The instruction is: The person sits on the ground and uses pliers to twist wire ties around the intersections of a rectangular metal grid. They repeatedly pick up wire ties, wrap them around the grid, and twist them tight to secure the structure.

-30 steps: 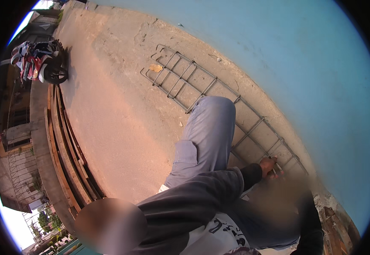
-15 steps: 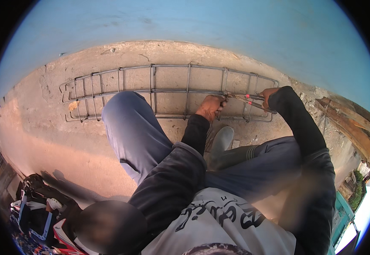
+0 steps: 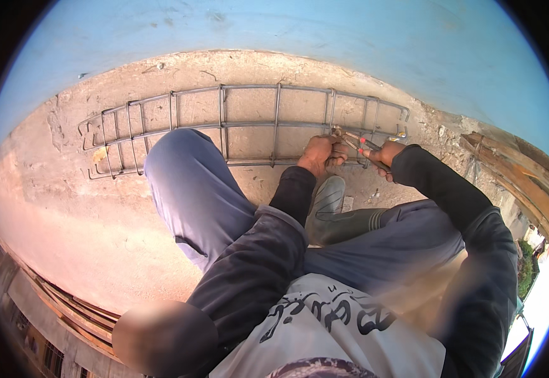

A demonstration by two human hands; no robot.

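- Rebar cage [image 3: 224,126]: long steel frame of lengthwise bars and square stirrups, lying on the sandy concrete ground [image 3: 98,227], along the foot of the blue wall [image 3: 350,38].
- Handling, by judgement: stiff and heavy, rough surface so not slippery, not fragile. Best held on a lengthwise bar right beside a stirrup joint.
- Left hand [image 3: 318,154]: fingers curled tight round the near bar, at a joint toward the cage's right end. Forearm reaches forward over the raised knee, wrist bent down.
- Right hand [image 3: 387,154]: fingers wrapped closed on the red-marked handles of the pincers [image 3: 354,140]; the head points left to the joint just beside the left hand. Cannot tell if the head bites wire.
- Right elbow out wide, forearm angled inward.
- Rubber boot [image 3: 331,208] planted near the cage's near edge.
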